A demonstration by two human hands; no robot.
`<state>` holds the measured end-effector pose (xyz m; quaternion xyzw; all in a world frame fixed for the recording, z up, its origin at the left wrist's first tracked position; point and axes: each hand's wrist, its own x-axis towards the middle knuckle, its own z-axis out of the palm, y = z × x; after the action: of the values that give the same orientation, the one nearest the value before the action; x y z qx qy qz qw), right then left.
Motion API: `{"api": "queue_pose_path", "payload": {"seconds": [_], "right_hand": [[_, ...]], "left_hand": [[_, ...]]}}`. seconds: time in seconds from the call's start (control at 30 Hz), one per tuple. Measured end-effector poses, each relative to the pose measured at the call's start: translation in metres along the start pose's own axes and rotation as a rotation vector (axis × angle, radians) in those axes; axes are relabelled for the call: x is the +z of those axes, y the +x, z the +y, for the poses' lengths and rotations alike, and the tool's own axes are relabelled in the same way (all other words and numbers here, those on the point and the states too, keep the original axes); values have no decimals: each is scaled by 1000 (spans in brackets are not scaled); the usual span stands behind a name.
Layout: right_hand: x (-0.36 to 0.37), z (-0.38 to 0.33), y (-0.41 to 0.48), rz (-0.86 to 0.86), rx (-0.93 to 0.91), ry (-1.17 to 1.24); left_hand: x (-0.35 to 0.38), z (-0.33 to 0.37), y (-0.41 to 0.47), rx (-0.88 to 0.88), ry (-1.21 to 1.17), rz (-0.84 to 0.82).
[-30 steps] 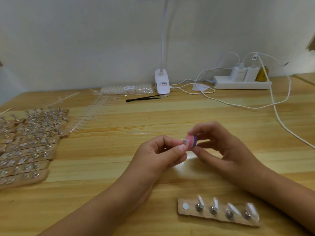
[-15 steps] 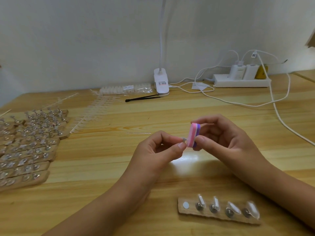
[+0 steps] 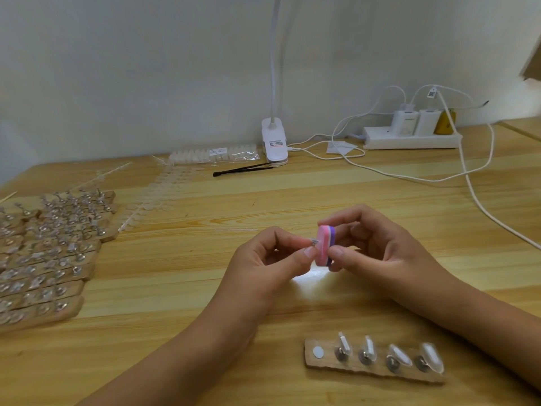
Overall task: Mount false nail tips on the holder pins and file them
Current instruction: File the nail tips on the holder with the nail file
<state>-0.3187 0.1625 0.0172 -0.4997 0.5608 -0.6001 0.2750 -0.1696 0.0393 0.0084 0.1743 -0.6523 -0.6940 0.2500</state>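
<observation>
Head view: we are seeing the left hand (image 3: 272,259) pinching a pin-mounted nail tip (image 3: 313,242) against the pink face of the buffer block (image 3: 325,244). The right hand (image 3: 377,247) is gripping the block by its edges, above the table (image 3: 205,288). The holder strip (image 3: 328,365) is lying nearer us. A stretch of tabletop is separating the hands from the stacked strips (image 3: 44,259) at left.

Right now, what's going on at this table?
A person is filing. The left hand pinches a small nail tip on its pin against a pink-and-purple file block gripped by the right hand, above the table. On the holder strip in front, four mounted tips stand and one white pad is bare. More filled strips lie at the left.
</observation>
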Motion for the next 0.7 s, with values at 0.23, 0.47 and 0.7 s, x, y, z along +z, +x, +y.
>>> {"api": "queue_pose_path", "payload": {"seconds": [0.23, 0.47, 0.7], "right_hand": [[-1, 1, 1, -24, 31, -12], [1, -2, 2, 5, 23, 20], [-3, -4, 2, -27, 132, 81]], "left_hand": [[-1, -1, 1, 10, -5, 4], [0, 0, 1, 14, -7, -2], [1, 3, 0, 23, -13, 21]]}}
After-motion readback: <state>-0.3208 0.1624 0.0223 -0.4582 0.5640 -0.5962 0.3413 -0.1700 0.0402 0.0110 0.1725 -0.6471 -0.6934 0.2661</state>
